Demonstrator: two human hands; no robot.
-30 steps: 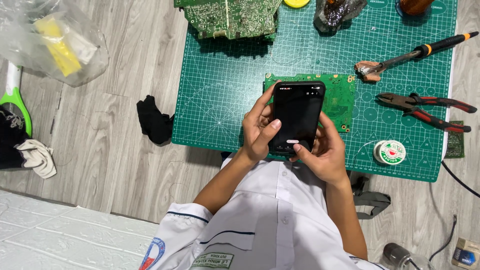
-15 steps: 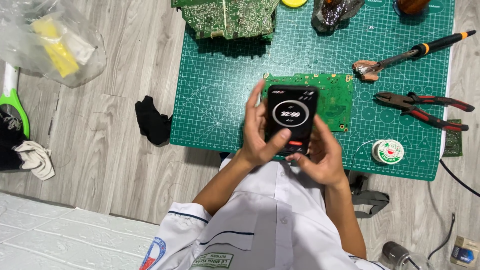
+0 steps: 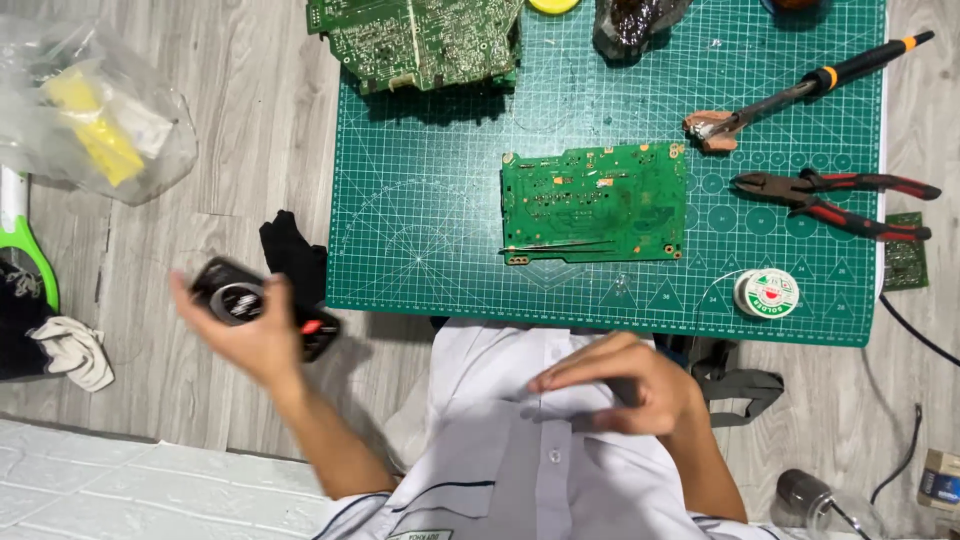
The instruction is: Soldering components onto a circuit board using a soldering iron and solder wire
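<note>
Head view: my left hand (image 3: pixel 255 340) grips a glossy black slab phone (image 3: pixel 262 306), blurred.
Right hand (image 3: pixel 630 385): open, empty, against my white shirt (image 3: pixel 520 450).
Mat: flat green circuit board (image 3: pixel 595 203).

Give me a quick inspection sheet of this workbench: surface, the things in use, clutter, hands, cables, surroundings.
Surface: green cutting mat on a grey wood-look floor.
Job's things: black phone, blurred, in the left hand; green circuit board flat at the mat's middle.
Clutter: second circuit board, soldering iron, red-handled pliers, solder spool, black cloth, plastic bag.
Hands: left hand's grip is closed on the phone, off the mat's left edge; right hand empty, by the shirt.
Cables: black cable at right.
Surroundings: white brick-pattern panel at lower left.
</note>
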